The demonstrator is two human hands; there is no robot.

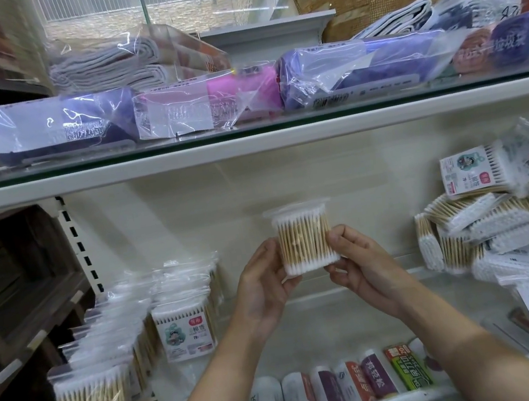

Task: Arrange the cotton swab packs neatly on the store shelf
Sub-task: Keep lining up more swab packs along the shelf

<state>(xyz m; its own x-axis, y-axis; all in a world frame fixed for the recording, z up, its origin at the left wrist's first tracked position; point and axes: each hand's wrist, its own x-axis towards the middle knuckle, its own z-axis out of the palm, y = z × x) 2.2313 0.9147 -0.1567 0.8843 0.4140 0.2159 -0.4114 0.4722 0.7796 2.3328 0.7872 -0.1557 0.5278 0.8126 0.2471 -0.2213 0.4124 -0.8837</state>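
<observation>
From the head camera, our left hand [262, 284] and right hand [357, 260] pinch one swab pack [305, 240] upright between them, above the shelf [326, 315]. The slick wrap could slip, or our sleeve-side arm could topple the loose pile [502, 225] on the right.

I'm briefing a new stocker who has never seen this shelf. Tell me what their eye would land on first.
First, the cotton swab pack held up at the centre, pinched between the left hand and right hand in front of the shelf's back wall. Next, the jumbled heap of packs on the right, set against the upright rows of packs on the left. Above, plastic-wrapped purple and pink bundles line the glass shelf.
</observation>
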